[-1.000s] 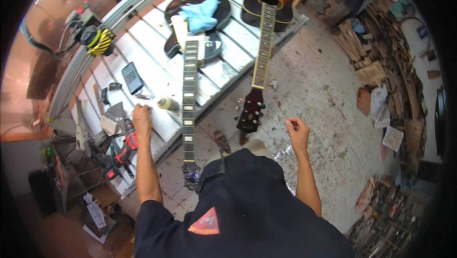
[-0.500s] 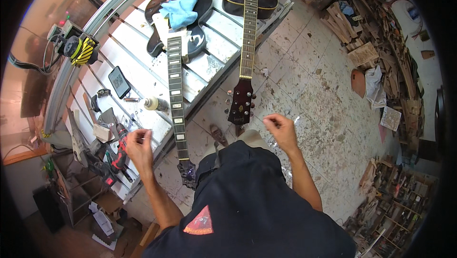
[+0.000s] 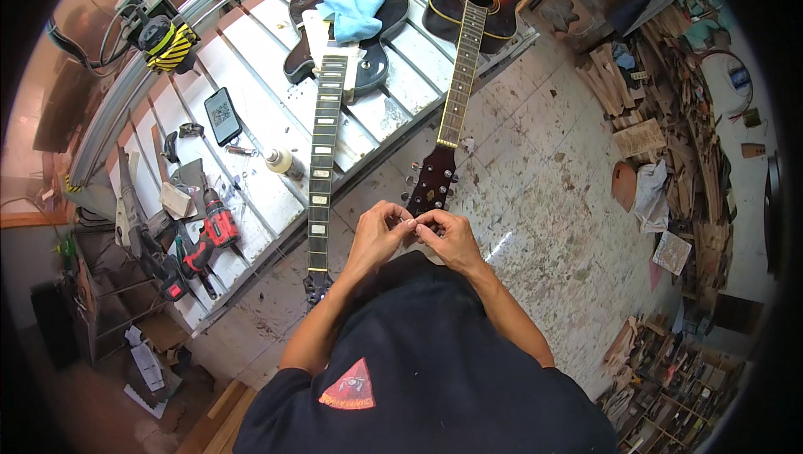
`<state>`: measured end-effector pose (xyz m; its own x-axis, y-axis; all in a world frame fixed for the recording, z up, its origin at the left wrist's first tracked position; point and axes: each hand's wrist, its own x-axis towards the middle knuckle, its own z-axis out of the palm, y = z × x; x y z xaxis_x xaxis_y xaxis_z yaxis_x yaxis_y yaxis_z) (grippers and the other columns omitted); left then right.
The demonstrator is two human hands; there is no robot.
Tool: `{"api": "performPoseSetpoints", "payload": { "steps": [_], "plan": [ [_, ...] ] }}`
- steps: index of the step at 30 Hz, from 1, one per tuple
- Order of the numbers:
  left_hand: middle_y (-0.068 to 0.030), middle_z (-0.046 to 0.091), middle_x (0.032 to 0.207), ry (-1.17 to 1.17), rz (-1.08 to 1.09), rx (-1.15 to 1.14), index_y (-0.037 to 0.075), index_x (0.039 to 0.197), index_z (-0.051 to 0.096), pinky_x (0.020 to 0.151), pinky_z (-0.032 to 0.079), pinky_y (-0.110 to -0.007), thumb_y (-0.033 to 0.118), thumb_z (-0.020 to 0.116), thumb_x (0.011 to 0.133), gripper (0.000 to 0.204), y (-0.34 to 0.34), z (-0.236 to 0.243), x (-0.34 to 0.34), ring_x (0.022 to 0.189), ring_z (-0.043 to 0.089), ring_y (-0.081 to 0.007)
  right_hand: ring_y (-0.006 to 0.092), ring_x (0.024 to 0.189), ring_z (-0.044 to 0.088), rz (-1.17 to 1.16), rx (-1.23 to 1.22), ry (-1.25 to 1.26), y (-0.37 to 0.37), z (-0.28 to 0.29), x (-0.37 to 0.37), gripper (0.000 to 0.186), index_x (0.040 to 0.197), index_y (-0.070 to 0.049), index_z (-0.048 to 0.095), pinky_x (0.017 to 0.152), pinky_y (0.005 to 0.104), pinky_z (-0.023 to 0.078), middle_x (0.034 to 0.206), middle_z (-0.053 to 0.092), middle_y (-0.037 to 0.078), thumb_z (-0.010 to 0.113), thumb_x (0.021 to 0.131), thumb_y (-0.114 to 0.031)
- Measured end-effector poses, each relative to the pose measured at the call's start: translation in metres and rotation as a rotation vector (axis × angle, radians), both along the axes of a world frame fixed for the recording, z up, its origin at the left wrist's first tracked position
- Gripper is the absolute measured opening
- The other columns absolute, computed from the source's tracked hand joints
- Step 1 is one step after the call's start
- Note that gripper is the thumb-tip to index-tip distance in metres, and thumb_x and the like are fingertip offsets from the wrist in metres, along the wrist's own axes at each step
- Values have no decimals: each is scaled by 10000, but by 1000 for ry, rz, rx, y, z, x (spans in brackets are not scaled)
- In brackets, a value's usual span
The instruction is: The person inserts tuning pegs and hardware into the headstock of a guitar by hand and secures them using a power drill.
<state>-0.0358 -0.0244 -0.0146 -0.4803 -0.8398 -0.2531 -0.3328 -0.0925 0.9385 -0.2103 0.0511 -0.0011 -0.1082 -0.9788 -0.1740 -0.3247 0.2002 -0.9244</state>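
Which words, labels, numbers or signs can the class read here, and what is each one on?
None reads clearly.
Red triangular emblem on the dark shirt: lettering along its lower edge, too blurred to read.
Phone: a square code-like pattern on its screen; anything else is too small.
Striped device: black-and-yellow stripes, no readable words.

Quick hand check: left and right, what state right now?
Bare left hand: closed in a pinch; whether it holds anything cannot be told.
Bare right hand: also pinched closed; contents cannot be told.
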Motion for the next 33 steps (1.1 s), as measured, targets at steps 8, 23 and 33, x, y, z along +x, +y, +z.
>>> {"api": "performPoseSetpoints", "payload": {
  "steps": [8,23,33],
  "plan": [
    [-38,692,831,-33,42,68,-1,1024,754,646,506,-282,130,808,850,225,-7,-21,-2,719,625,-98,324,659,710,-124,80,306,-24,-29,-16,192,857,7,725,649,420,551,681,685,195,671,847,-177],
    [-36,710,800,-74,87,131,-29,987,703,650,512,-259,125,830,831,253,-6,-32,6,729,635,-87,410,742,715,-64,190,525,-47,-46,-22,227,818,1,760,742,479,573,762,706,250,670,793,-207],
    [-41,712,827,146,71,386,-24,1007,690,687,521,-231,106,776,907,185,0,-42,0,753,646,-73,379,804,688,94,-101,235,-14,1,-6,267,1099,-29,703,735,436,556,934,690,158,715,844,-109]
  ]
}}
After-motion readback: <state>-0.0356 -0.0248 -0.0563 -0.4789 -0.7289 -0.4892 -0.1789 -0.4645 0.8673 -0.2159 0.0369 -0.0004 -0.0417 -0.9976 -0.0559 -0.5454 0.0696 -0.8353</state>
